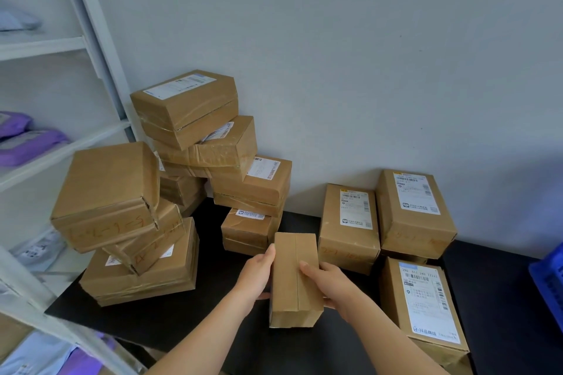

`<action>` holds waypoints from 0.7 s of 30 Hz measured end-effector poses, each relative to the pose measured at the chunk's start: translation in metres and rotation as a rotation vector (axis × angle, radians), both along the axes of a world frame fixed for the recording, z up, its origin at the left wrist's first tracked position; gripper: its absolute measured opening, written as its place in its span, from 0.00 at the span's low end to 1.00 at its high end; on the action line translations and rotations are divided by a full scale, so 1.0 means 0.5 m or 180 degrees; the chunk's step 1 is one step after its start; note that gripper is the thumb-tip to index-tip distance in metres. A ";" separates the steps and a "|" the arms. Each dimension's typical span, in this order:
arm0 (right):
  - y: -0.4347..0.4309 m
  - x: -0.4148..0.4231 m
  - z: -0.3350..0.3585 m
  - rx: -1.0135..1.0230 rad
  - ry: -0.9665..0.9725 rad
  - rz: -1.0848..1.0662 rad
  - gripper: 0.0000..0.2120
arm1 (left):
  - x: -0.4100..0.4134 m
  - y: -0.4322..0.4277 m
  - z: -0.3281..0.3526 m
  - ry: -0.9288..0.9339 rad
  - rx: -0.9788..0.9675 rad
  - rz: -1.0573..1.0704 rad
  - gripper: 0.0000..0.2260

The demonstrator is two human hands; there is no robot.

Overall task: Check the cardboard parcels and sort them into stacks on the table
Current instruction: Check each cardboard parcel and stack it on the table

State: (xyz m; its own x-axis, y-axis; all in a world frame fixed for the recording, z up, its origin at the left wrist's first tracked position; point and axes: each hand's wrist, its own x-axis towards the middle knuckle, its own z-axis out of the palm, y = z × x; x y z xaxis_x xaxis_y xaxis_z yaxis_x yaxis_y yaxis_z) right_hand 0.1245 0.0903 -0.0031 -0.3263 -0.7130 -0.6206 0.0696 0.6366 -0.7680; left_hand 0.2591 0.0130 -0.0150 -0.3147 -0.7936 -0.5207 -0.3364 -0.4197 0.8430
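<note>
**Sorting partway through: one parcel in hand, a heap left to go**

A white shelving rack (39, 47) fills the left side, with purple mailer bags (30, 143) lying on it. The black worktop (170, 323) runs from the rack to the right edge, where a blue crate (548, 289) just shows.

At the far left of the worktop stands a heap of parcels (213, 149). They are piled crookedly, several tilted and overhanging, some labels up and some hidden. By the look of it, this is the unsorted stock, and it is the larger share.

On the right, three labelled parcels (348, 228) lie squarely with labels up, close beside one another. At least two seem to rest on another box, so low stacks appear to be started there.

Near the middle, between heap and stacks, is the held parcel (295, 277), a narrow box with its plain taped seam facing up and no label in sight. Whether its near end touches the worktop I cannot tell. The left hand (256, 277) grips its left side and the right hand (332, 286) its right, fingers clamped on the cardboard with thumbs over the top face.

My judgement: it is being checked, probably needs turning to find the label, and most of the sorting remains.
</note>
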 end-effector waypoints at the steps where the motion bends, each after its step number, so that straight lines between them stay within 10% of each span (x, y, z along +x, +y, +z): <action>1: -0.002 0.000 0.002 -0.0028 -0.0052 -0.0078 0.28 | -0.001 0.000 0.000 0.0028 -0.0026 0.0077 0.20; 21: -0.007 -0.005 0.016 -0.0486 -0.0010 -0.0906 0.21 | -0.024 0.007 0.011 0.0035 -0.0486 0.0397 0.22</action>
State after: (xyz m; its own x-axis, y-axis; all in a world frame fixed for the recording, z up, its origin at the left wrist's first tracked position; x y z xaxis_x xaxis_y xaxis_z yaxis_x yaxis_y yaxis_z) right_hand 0.1221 0.0869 0.0051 -0.5241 -0.6784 -0.5148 0.2310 0.4687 -0.8527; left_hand 0.2469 0.0166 -0.0093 -0.2141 -0.8963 -0.3884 -0.2801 -0.3246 0.9034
